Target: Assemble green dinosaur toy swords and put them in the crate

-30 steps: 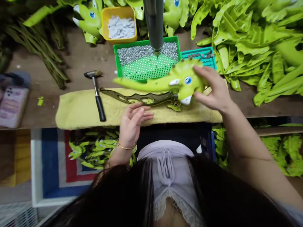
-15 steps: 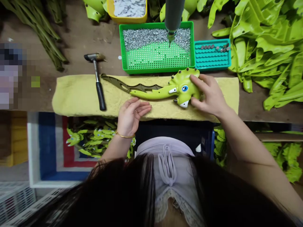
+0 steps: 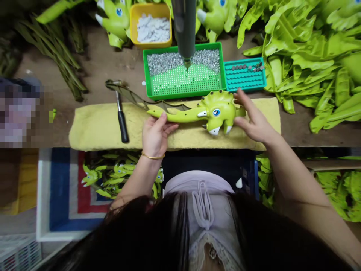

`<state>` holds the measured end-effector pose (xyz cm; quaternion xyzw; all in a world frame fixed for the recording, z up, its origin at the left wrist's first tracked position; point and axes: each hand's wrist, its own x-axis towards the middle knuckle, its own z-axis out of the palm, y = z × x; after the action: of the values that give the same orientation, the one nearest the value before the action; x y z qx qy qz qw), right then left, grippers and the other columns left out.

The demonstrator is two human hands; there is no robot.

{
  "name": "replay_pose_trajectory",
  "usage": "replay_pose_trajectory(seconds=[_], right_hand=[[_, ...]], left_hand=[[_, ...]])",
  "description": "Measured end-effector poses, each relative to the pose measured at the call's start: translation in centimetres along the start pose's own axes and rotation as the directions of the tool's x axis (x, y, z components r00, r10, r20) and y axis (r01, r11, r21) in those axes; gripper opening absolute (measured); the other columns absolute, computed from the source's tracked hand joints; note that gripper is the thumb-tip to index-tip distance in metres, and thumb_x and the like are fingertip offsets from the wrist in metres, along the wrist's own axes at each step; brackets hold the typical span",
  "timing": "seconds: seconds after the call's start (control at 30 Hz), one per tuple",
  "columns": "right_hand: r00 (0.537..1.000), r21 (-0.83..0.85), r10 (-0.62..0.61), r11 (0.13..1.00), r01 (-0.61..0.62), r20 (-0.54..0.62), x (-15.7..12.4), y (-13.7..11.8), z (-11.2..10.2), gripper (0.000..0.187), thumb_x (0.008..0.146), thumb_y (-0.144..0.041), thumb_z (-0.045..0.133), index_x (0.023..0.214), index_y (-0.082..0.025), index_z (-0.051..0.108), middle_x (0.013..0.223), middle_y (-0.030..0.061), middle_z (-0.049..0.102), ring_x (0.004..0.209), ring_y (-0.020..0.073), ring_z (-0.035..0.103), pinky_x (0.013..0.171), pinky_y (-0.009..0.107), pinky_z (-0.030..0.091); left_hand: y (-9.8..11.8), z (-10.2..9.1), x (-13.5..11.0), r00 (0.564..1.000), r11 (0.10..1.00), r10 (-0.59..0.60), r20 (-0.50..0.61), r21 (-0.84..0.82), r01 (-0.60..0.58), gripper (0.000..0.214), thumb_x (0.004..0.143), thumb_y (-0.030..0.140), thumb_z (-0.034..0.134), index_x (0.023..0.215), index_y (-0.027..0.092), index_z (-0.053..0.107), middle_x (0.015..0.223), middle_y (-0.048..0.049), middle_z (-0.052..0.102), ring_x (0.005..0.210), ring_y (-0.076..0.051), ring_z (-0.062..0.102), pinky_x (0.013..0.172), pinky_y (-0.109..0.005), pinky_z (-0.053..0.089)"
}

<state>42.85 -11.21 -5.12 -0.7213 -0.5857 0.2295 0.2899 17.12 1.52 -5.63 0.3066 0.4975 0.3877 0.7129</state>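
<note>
Head camera: a green dinosaur-headed toy (image 3: 221,109) lies lengthwise over the yellow cloth (image 3: 93,126), its head to the right and its long, narrow arm reaching left; how far it is raised off the cloth I cannot tell. The left hand (image 3: 156,137) has now closed on the tip of that arm, thumb over the top and fingers beneath, where half a second ago it sat just below without a grip. The right hand (image 3: 255,122), which had been holding the head, has loosened: thumb and fingers stand apart around the head's right end, and whether they touch it I cannot tell. The support seems to have passed to the left hand, leaving the right freer. Behind the arm, the olive strip (image 3: 128,94) has swung up and left, so its end now crosses the head of the hammer (image 3: 122,122), whose handle lies on the cloth. Beyond the cloth stand a green tray (image 3: 148,90) of screws (image 3: 163,62) and a teal tray (image 3: 245,83) with small round pieces, a powered driver (image 3: 184,30) hanging over the former. Farther right, green shells (image 3: 304,75) are heaped on the bench.
</note>
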Motion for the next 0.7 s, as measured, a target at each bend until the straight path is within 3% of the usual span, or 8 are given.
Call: replay_pose_trajectory(seconds=[0.1, 0.2, 0.27, 0.33, 0.4, 0.47, 0.57, 0.7], right_hand=[[0.924, 0.303, 0.338, 0.912, -0.276, -0.177, -0.1, -0.8, 0.5, 0.057, 0.087, -0.071, 0.037, 0.095, -0.021, 0.064, 0.084, 0.0072, 0.064, 0.075, 0.0199, 0.062, 0.067, 0.036, 0.055], [0.847, 0.612, 0.503, 0.728, -0.309, -0.172, 0.3, -1.3, 1.2, 0.046, 0.084, -0.064, 0.052, 0.072, -0.02, 0.058, 0.061, -0.0006, 0.052, 0.05, 0.0098, 0.045, 0.042, 0.023, 0.038], [0.833, 0.703, 0.542, 0.637, -0.318, -0.114, 0.7, -1.5, 1.2, 0.043, 0.079, -0.061, 0.061, 0.067, -0.02, 0.056, 0.056, -0.003, 0.048, 0.044, 0.0069, 0.038, 0.038, 0.021, 0.031], [0.827, 0.69, 0.563, 0.6, -0.405, -0.004, 1.0, -1.8, 0.6, 0.048, 0.077, -0.065, 0.06, 0.062, -0.019, 0.052, 0.05, -0.0037, 0.045, 0.04, 0.0065, 0.034, 0.037, 0.022, 0.027], [0.851, 0.551, 0.524, 0.703, -0.45, 0.027, 1.1, -2.2, -0.5, 0.056, 0.08, -0.072, 0.05, 0.062, -0.02, 0.054, 0.048, -0.0016, 0.048, 0.041, 0.0093, 0.04, 0.039, 0.024, 0.032], [0.934, 0.32, 0.339, 0.902, -0.289, -0.111, 0.9, -2.7, -1.8, 0.061, 0.081, -0.077, 0.044, 0.074, -0.02, 0.063, 0.06, 0.004, 0.062, 0.056, 0.0159, 0.057, 0.052, 0.029, 0.047], [0.96, -0.059, -0.141, 0.99, 0.131, -0.24, 0.5, -3.2, -2.9, 0.055, 0.081, -0.07, 0.054, 0.106, -0.023, 0.068, 0.106, 0.0095, 0.072, 0.104, 0.0252, 0.065, 0.094, 0.043, 0.051], [0.928, -0.119, -0.319, 0.946, 0.301, -0.191, 0.8, -2.5, -3.4, 0.038, 0.088, -0.052, 0.058, 0.113, -0.026, 0.068, 0.111, 0.0071, 0.073, 0.102, 0.0218, 0.067, 0.09, 0.039, 0.053]], left_hand=[[0.2, -0.6, 0.0, 0.989, 0.988, 0.141, 0.047, 0.06, -0.144, 0.039, 0.065, 0.044, 0.083, 0.082, 0.019, 0.057, 0.079, -0.0005, 0.068, 0.067, -0.013, 0.066, 0.065, -0.027, 0.058], [0.8, -2.0, -0.5, 0.896, 0.831, 0.442, 0.041, 0.357, -0.426, 0.041, 0.07, 0.05, 0.079, 0.088, 0.019, 0.058, 0.081, -0.0028, 0.068, 0.072, -0.017, 0.067, 0.07, -0.033, 0.057], [1.4, -2.5, -0.7, 0.62, 0.397, 0.754, 0.216, 0.602, -0.693, 0.046, 0.067, 0.046, 0.083, 0.097, 0.02, 0.061, 0.097, -0.0074, 0.07, 0.092, -0.023, 0.068, 0.085, -0.042, 0.055], [2.3, -2.2, -0.9, 0.297, -0.156, 0.735, 0.61, 0.578, -0.801, 0.047, 0.071, 0.036, 0.082, 0.111, 0.024, 0.062, 0.119, -0.0095, 0.068, 0.114, -0.027, 0.062, 0.101, -0.048, 0.046], [3.2, -1.0, -0.9, 0.126, -0.453, 0.449, 0.884, 0.347, -0.821, 0.04, 0.083, 0.025, 0.071, 0.121, 0.025, 0.061, 0.125, -0.0091, 0.068, 0.116, -0.026, 0.063, 0.101, -0.045, 0.046], [3.9, 0.5, -0.7, 0.041, -0.542, 0.308, 0.95, 0.211, -0.814, 0.035, 0.089, 0.018, 0.061, 0.124, 0.019, 0.06, 0.115, -0.0098, 0.072, 0.102, -0.022, 0.069, 0.086, -0.035, 0.052], [4.6, 2.3, -0.2, 0.047, -0.532, 0.302, 0.952, 0.21, -0.82, 0.029, 0.092, 0.024, 0.058, 0.119, 0.014, 0.064, 0.105, -0.0103, 0.076, 0.087, -0.021, 0.072, 0.071, -0.031, 0.052], [5.5, 1.8, 0.9, 0.286, -0.347, 0.254, 0.924, 0.363, -0.865, 0.033, 0.095, 0.036, 0.052, 0.119, 0.019, 0.066, 0.112, -0.0113, 0.074, 0.098, -0.025, 0.071, 0.084, -0.037, 0.054]])
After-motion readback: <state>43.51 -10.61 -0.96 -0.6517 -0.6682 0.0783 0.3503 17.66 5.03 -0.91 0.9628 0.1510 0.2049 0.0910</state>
